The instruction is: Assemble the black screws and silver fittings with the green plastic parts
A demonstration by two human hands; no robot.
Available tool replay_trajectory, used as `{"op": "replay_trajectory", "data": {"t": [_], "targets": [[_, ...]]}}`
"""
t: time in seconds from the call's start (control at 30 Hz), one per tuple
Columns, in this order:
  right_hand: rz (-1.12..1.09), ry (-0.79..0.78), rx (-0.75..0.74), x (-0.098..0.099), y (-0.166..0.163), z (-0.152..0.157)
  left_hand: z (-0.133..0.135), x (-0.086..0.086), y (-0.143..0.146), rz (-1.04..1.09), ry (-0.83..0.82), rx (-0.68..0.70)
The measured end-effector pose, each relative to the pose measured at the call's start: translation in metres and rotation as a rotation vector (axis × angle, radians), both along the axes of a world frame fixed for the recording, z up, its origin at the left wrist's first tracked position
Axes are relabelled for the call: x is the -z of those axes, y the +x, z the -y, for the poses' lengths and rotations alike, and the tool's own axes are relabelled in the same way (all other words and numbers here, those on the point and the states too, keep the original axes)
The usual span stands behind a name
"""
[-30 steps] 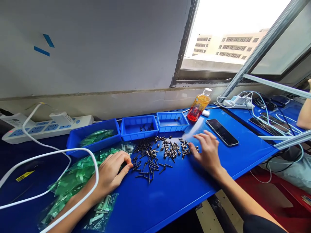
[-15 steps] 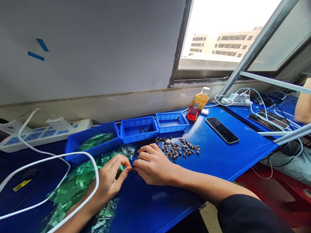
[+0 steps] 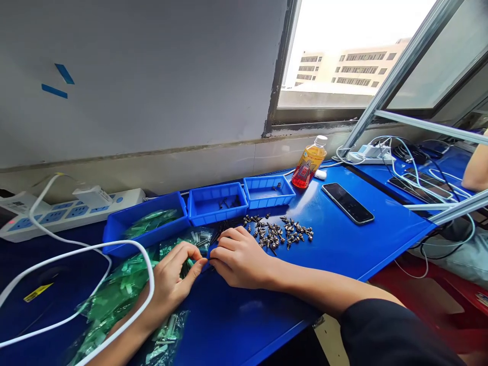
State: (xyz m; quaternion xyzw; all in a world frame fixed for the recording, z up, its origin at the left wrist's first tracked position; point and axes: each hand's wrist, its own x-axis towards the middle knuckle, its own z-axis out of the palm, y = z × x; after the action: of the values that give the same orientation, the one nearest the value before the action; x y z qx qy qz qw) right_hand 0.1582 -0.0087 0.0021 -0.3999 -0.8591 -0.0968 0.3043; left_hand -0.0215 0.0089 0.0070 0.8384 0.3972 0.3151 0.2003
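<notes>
My left hand (image 3: 173, 277) rests on the blue tabletop (image 3: 343, 239) beside a heap of green plastic bags (image 3: 114, 295), its fingers curled in a pinch. My right hand (image 3: 238, 256) lies over the pile of dark screws (image 3: 280, 234), fingers bent and meeting the left fingertips. What the fingertips hold is hidden. Three blue bins stand behind: a large one (image 3: 147, 223) with green bags, a middle one (image 3: 217, 203) and a right one (image 3: 269, 192) with a few screws each.
A white cable (image 3: 114, 249) loops over my left forearm. A power strip (image 3: 72, 211) lies at the back left. An orange drink bottle (image 3: 308, 165) and a phone (image 3: 346, 203) are at the right. Another person's arm (image 3: 476, 170) shows at far right among cables.
My right hand came left from the right end of the screw pile and now meets my left hand at the pile's left end. The left hand has barely shifted.
</notes>
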Motion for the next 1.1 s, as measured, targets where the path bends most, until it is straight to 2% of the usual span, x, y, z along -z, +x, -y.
{"op": "replay_trajectory", "data": {"t": [0.27,0.53,0.73,1.1], "targets": [[0.029,-0.038,-0.003,0.0027,-0.0006,-0.0006,-0.0029,0.002,-0.0037,-0.037,0.034,0.09],[-0.027,-0.005,-0.015,0.0024,0.0013,-0.0009,-0.0011,-0.0012,-0.0022,-0.03,0.059,0.052],[-0.018,-0.038,0.0,0.0018,0.0038,-0.001,-0.0041,0.0013,-0.0031,-0.023,0.088,0.018],[-0.016,-0.032,-0.009,0.0025,0.0037,-0.001,-0.0029,-0.0015,-0.0031,-0.033,0.054,0.082]]}}
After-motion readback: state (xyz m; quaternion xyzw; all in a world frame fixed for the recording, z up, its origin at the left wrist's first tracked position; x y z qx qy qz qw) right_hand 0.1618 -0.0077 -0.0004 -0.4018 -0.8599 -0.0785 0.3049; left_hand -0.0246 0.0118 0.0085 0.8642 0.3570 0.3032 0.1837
